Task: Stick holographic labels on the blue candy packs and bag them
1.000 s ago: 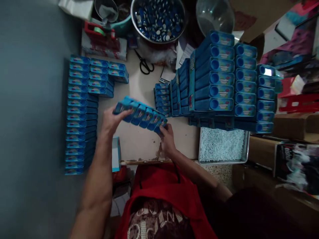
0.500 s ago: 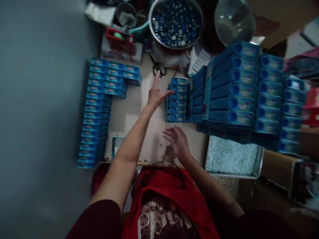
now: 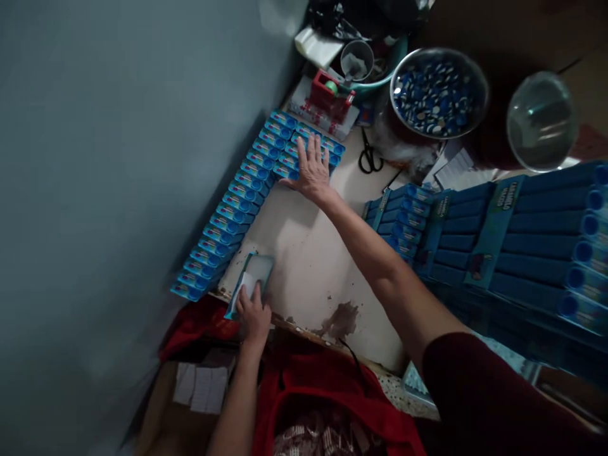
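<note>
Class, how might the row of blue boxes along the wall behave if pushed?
The blue boxes would probably tip easily, standing tall on narrow ends. The wall close behind would likely brace them on that side. Seams between them suggest they may shift separately.

Short dark maroon sleeve, red apron, patterned top (blurred), bare hands

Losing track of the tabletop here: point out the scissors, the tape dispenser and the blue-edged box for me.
Scissors (image 3: 367, 149): head view, where handles meet blades.
Tape dispenser (image 3: 323, 97): head view, its red body.
Blue-edged box (image 3: 261, 265): head view, pale inside, toward its far end.
</note>
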Demonstrator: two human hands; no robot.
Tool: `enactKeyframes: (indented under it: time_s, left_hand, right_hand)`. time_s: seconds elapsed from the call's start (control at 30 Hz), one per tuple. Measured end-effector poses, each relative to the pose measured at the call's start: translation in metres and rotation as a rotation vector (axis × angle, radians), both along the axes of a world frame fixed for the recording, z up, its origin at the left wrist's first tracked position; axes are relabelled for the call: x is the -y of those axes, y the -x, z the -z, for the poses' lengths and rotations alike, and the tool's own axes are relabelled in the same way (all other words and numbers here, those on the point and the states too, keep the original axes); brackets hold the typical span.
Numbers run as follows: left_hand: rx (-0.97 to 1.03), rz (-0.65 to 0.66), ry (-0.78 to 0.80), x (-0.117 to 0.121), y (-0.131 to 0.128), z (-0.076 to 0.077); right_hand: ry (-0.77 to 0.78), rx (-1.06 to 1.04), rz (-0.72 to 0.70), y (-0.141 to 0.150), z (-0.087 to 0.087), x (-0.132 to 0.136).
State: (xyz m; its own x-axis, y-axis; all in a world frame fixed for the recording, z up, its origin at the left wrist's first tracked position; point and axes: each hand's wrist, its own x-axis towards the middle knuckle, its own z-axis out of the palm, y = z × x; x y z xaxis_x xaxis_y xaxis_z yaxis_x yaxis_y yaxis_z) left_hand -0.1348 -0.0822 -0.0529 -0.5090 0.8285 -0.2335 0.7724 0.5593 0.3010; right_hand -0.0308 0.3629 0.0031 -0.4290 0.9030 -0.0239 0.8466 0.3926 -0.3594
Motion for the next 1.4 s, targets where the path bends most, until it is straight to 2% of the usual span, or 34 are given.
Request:
enactKeyframes:
  time_s: [0.07, 0.17, 0.23, 0.33, 0.43, 0.53, 0.63, 0.73, 0.83, 0.9, 0.97, 1.07, 1.13, 1.2, 1.27, 1.4]
  left_hand:
    - [0.055, 0.048, 0.009, -0.016, -0.004, 0.009]
    - [0.150, 0.215, 0.041, -0.054, -0.019, 0.010]
    - [0.165, 0.272, 0.078, -0.091, -0.035, 0.003]
    - [0.146, 0.207, 0.145, -0.147, -0.067, -0.011]
    - [0.181, 0.208, 0.147, -0.176, -0.088, -0.025]
    - [0.155, 0.152, 0.023, -0.170, -0.076, -0.035]
    - [0.098, 0.078, -0.073, -0.156, -0.041, -0.032]
    - [0.220, 0.125, 0.034, -0.154, -0.012, -0.016]
    - [0.344, 0.153, 0.118, -0.162, -0.007, 0.004]
    - [0.384, 0.120, 0.068, -0.166, -0.012, 0.013]
    - [0.421, 0.072, -0.009, -0.167, -0.015, 0.018]
    - [0.441, -0.013, -0.036, -0.169, -0.016, 0.021]
    - [0.429, -0.059, -0.015, -0.171, -0.015, 0.023]
    - [0.417, -0.094, -0.007, -0.173, -0.013, 0.025]
    - [0.431, -0.112, -0.027, -0.174, -0.011, 0.028]
    - [0.494, -0.099, -0.109, -0.172, -0.009, 0.035]
  right_hand:
    - [-0.023, 0.142, -0.085, 0.013, 0.011, -0.008]
    - [-0.033, 0.224, -0.115, 0.020, 0.016, 0.003]
    - [-0.035, 0.228, -0.118, 0.019, 0.015, 0.014]
    - [-0.039, 0.226, -0.142, 0.017, 0.012, 0.026]
    - [-0.042, 0.234, -0.127, 0.017, 0.013, 0.030]
    - [-0.046, 0.239, -0.073, 0.019, 0.017, 0.031]
    - [-0.063, 0.219, -0.020, 0.023, 0.023, 0.033]
    - [-0.053, 0.203, 0.016, 0.027, 0.035, 0.030]
    - [-0.017, 0.173, 0.012, 0.025, 0.047, 0.013]
    - [-0.025, 0.109, -0.022, 0.020, 0.049, 0.002]
    - [-0.050, 0.034, -0.061, 0.009, 0.041, 0.001]
    - [-0.061, -0.035, -0.096, -0.014, 0.011, 0.026]
    - [-0.026, -0.076, -0.148, -0.033, -0.011, 0.056]
    - [0.051, -0.122, -0.224, -0.048, -0.023, 0.088]
    - [0.143, -0.129, -0.277, -0.056, -0.023, 0.114]
    - [0.189, -0.015, -0.288, -0.049, -0.003, 0.139]
